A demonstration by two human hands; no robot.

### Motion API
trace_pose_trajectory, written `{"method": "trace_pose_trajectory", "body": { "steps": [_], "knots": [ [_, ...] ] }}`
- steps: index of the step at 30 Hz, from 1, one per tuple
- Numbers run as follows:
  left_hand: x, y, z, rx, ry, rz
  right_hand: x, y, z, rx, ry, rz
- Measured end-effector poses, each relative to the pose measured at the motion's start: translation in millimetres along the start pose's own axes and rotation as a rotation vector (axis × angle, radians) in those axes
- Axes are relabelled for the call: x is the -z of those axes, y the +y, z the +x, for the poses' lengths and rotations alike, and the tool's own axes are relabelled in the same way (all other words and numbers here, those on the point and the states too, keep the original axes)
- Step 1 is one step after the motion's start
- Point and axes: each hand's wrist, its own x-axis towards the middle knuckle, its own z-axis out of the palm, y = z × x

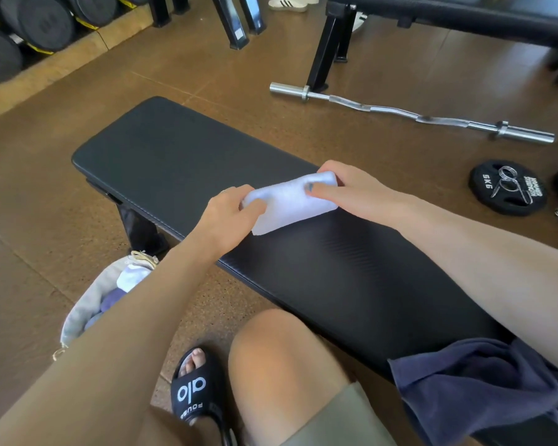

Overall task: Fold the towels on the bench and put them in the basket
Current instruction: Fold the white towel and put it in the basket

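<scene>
A small white towel, folded into a compact rectangle, lies on the black padded bench. My left hand pinches its left end and my right hand grips its far right end. A crumpled dark navy towel lies on the near end of the bench by my right arm. On the floor to the left of the bench stands a pale fabric basket with white and bluish towels inside, partly hidden by my left forearm.
A curl bar lies on the brown floor beyond the bench. A 5 kg weight plate with spring clips lies at the right. Another bench frame stands behind, dumbbells at far left. My knee and sandalled foot are below.
</scene>
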Motion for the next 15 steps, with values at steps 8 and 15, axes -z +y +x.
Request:
{"method": "trace_pose_trajectory", "body": {
  "steps": [8,15],
  "knots": [
    [-4.3,5.2,1.0,0.194,0.006,0.009,-3.6,-0.5,4.2,-0.109,-0.031,-0.078],
    [-8.9,1.0,-35.7,0.426,0.069,-0.226,-26.3,-13.8,-20.9,-0.168,-0.121,-0.020]
  ]
}}
